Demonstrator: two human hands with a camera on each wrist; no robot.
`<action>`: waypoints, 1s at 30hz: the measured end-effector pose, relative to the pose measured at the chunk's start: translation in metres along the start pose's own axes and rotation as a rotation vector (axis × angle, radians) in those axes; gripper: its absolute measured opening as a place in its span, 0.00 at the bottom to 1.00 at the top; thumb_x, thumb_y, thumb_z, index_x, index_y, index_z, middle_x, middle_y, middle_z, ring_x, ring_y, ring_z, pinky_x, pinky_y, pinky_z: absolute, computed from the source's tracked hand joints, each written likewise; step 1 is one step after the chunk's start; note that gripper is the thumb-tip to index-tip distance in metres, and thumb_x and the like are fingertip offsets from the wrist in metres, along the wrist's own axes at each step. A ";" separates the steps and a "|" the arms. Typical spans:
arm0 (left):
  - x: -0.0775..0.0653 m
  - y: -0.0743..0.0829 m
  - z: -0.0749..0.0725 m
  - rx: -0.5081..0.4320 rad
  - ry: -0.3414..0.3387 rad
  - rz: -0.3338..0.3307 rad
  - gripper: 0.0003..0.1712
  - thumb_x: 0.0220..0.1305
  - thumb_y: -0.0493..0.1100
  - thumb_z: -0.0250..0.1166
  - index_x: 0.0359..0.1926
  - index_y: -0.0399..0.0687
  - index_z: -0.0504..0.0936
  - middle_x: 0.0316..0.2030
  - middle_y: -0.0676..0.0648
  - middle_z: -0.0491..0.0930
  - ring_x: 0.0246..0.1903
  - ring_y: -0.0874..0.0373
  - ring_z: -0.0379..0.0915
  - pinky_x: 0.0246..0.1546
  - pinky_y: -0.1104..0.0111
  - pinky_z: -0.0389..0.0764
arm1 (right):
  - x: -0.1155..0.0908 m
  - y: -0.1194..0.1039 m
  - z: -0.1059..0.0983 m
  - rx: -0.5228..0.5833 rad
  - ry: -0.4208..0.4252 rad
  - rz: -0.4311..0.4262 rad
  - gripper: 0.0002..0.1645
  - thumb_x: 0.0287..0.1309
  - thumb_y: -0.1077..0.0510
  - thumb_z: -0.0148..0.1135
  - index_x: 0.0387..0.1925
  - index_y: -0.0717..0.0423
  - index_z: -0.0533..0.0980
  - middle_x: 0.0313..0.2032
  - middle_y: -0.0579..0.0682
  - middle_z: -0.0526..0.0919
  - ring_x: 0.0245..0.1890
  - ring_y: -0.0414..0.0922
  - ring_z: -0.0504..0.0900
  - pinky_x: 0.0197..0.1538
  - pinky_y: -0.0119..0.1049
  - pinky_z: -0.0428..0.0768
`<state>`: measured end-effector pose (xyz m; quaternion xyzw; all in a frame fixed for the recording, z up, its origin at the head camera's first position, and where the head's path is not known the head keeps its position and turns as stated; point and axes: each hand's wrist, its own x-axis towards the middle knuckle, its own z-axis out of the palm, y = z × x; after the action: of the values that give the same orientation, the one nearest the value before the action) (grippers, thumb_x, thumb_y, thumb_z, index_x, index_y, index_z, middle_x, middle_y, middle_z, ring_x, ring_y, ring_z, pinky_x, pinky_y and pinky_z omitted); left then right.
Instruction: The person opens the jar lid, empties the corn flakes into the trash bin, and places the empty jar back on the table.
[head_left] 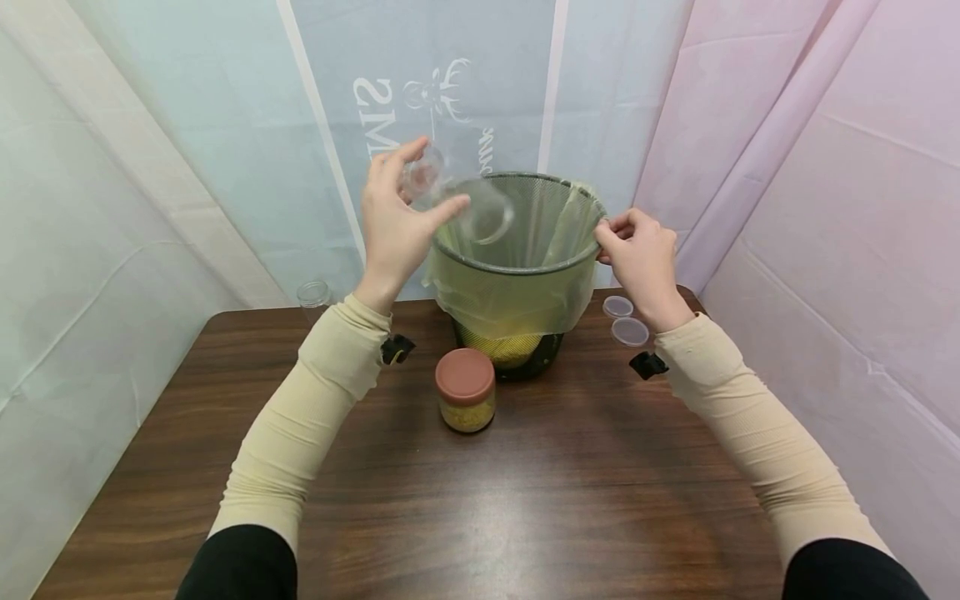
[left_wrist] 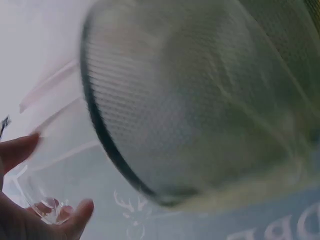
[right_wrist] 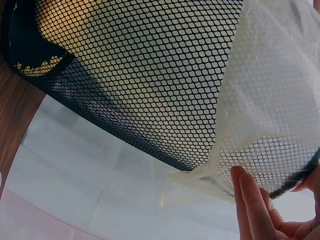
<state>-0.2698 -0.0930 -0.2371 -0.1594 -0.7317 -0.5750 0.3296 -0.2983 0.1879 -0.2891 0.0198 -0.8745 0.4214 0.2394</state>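
My left hand (head_left: 397, 204) grips a clear cup (head_left: 487, 215) around its base, the cup lying sideways with its mouth toward the bin and blurred in the head view. A dark mesh waste bin (head_left: 525, 270) stands on the table, lined with a pale yellow-green bag (head_left: 513, 300) that is folded out over the rim. At the bin's right rim, my right hand (head_left: 641, 250) pinches the rim and the bag. The right wrist view shows several fingers (right_wrist: 252, 205) against the bag outside and the thumb on the rim's other side.
In front of the bin stands a jar (head_left: 465, 390) with a brownish-pink lid and yellow contents. Two clear round lids (head_left: 630, 332) lie right of the bin. A clear jar (head_left: 313, 293) stands at the table's back left edge. Pale curtains (head_left: 495, 83) hang behind.
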 end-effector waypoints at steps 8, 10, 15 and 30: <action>-0.003 0.000 0.002 0.194 0.038 0.075 0.42 0.39 0.45 0.80 0.59 0.46 0.75 0.51 0.45 0.72 0.50 0.61 0.70 0.48 0.76 0.74 | -0.001 0.000 -0.002 0.011 -0.007 0.003 0.18 0.58 0.45 0.50 0.35 0.54 0.77 0.26 0.46 0.82 0.20 0.30 0.81 0.32 0.25 0.81; -0.003 0.001 0.002 0.119 0.031 0.041 0.41 0.42 0.46 0.79 0.60 0.45 0.74 0.51 0.45 0.71 0.50 0.61 0.71 0.48 0.76 0.75 | -0.001 -0.001 -0.002 0.012 -0.006 0.003 0.18 0.58 0.45 0.50 0.35 0.54 0.77 0.26 0.46 0.82 0.20 0.30 0.81 0.32 0.25 0.81; -0.002 0.001 0.002 -0.075 0.029 -0.020 0.39 0.49 0.44 0.75 0.62 0.41 0.70 0.51 0.41 0.67 0.47 0.53 0.77 0.51 0.72 0.77 | -0.001 -0.001 -0.002 0.008 -0.005 0.006 0.19 0.58 0.45 0.50 0.35 0.54 0.77 0.26 0.45 0.82 0.19 0.29 0.80 0.32 0.24 0.81; -0.005 -0.001 0.000 0.077 0.038 0.014 0.41 0.44 0.48 0.78 0.60 0.43 0.73 0.51 0.43 0.70 0.48 0.55 0.74 0.48 0.76 0.76 | -0.001 0.000 -0.003 0.016 -0.013 0.015 0.19 0.58 0.45 0.50 0.35 0.54 0.77 0.26 0.45 0.82 0.21 0.30 0.81 0.32 0.25 0.81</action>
<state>-0.2672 -0.0929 -0.2413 -0.1408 -0.7456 -0.5472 0.3533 -0.2960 0.1900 -0.2875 0.0177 -0.8728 0.4301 0.2302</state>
